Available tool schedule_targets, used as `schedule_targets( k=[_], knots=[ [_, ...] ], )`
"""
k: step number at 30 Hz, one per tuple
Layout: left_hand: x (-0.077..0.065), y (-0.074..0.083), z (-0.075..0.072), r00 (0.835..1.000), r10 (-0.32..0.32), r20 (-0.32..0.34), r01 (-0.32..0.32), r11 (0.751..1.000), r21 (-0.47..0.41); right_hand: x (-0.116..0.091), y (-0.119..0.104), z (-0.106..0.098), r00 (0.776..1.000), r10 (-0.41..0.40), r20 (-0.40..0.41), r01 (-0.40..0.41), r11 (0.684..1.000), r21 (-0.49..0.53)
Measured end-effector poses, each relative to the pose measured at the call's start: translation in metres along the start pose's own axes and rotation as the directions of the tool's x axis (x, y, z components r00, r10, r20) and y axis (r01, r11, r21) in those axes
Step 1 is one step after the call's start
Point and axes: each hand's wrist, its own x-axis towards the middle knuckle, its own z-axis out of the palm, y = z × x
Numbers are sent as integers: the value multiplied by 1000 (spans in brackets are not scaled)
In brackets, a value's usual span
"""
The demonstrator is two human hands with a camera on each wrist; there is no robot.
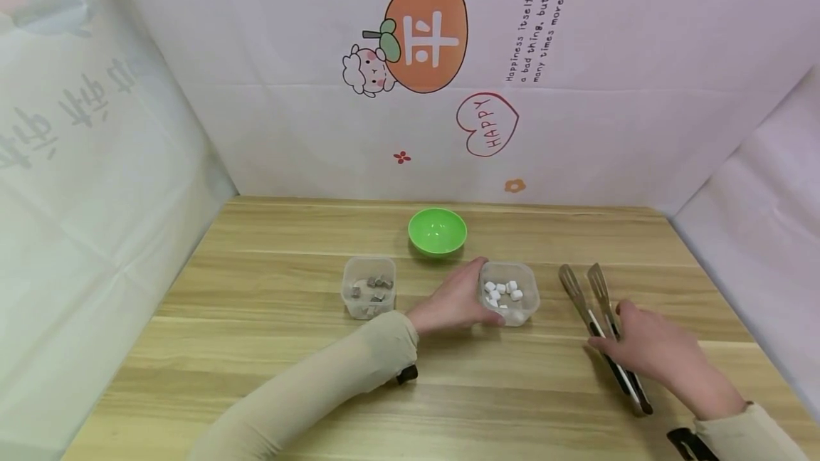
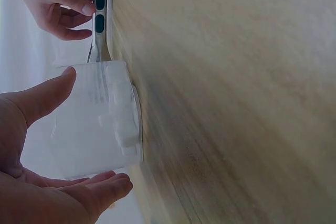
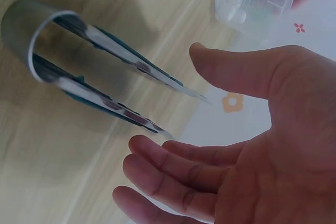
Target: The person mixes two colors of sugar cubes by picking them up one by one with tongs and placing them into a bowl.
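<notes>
My left hand holds the left side of a clear plastic container, thumb on the near side and fingers on the far side. Several small white cubes lie inside it. In the left wrist view the container sits between thumb and fingers. Over at the right, my right hand hovers around metal tongs with dark grips, lying on the table with their arms apart. The right wrist view shows this hand with thumb and fingers spread, the tongs not gripped.
A second clear container with several small grey-brown pieces stands to the left. Behind the two containers is a green bowl. The wooden table ends at a printed white cloth wall, with more cloth at both sides.
</notes>
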Motion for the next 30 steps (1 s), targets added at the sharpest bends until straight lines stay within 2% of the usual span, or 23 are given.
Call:
schedule_targets(
  k=[15,22,30],
  knots=[
    [-1,3,0,1000,-23,-4,23,1000,20,4,4,7,999,-23,-25,24,999,34],
    [-1,2,1,1000,-20,-6,20,1000,4,-1,4,10,1000,5,17,-6,998,68],
    [-1,1,1,1000,-29,-8,29,1000,11,-3,6,13,1000,14,8,-14,998,68]
  ],
)
